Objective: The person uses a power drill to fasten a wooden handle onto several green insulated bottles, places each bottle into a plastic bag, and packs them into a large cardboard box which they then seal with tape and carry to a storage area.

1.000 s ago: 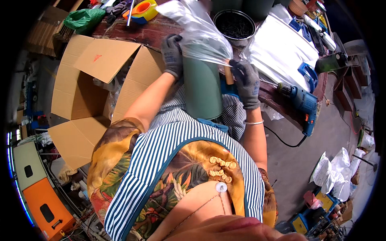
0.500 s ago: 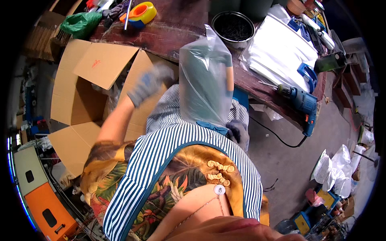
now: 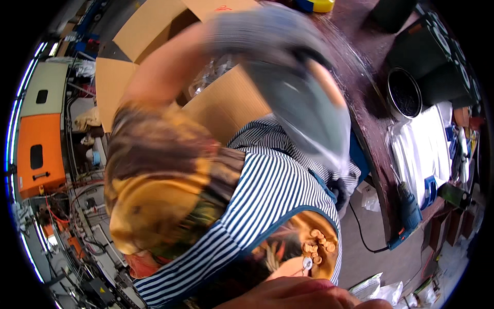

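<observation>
A dark grey-green rounded object [image 3: 293,100] in a clear plastic bag [image 3: 337,149] leans in front of the striped apron, its upper end tilted left. My left hand [image 3: 267,33], in a grey glove, reaches across over that upper end; its fingers are smeared by motion. A tan strip [image 3: 329,85] runs along the object's right side, too blurred to identify. Low beside the bag's bottom is my right hand [image 3: 338,191], in a dark glove, with its fingers mostly hidden. Left of the bag stands an open cardboard box [image 3: 226,103] with crumpled clear plastic inside.
On the dark red table [image 3: 368,103] are a round tin [image 3: 404,92] of small black pieces, dark green containers [image 3: 427,62], a stack of white bags [image 3: 419,149] and a blue power drill [image 3: 409,211]. The drill's black cord [image 3: 360,226] hangs off the edge.
My left hand has swung from the box's side to the bag's upper end. The bag has gone from upright to tilted. My view has turned, shifting the table to the right.
</observation>
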Demonstrator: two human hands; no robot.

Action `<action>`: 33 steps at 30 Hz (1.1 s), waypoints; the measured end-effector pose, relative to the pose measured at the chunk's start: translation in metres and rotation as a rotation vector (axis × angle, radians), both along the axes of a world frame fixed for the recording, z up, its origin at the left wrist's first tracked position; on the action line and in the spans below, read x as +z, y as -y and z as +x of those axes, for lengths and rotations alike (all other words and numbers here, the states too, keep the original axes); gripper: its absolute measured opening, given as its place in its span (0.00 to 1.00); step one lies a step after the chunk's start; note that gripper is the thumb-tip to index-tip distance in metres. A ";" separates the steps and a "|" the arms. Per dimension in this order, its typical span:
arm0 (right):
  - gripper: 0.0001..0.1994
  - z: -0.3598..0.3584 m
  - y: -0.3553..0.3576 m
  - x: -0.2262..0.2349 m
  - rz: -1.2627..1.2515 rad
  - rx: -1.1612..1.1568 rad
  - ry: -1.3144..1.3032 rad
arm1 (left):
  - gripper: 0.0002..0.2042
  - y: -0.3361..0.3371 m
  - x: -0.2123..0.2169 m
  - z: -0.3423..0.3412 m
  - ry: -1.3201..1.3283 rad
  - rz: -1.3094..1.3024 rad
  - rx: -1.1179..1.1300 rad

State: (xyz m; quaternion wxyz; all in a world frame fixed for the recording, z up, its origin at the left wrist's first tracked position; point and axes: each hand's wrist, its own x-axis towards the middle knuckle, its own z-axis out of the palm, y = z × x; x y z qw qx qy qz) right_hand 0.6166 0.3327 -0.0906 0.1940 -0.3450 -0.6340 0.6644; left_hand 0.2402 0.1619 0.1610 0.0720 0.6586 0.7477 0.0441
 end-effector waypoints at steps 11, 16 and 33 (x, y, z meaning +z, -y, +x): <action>0.17 -0.055 -0.075 -0.003 -0.109 0.230 -0.027 | 0.15 0.274 -0.020 -0.078 -0.440 -0.377 0.944; 0.19 -0.032 -0.061 0.002 -0.129 0.229 0.078 | 0.16 0.299 -0.006 -0.134 -0.595 -0.315 1.001; 0.14 -0.052 -0.071 0.018 -0.002 0.234 0.178 | 0.31 0.220 -0.208 -0.121 0.082 -0.609 1.201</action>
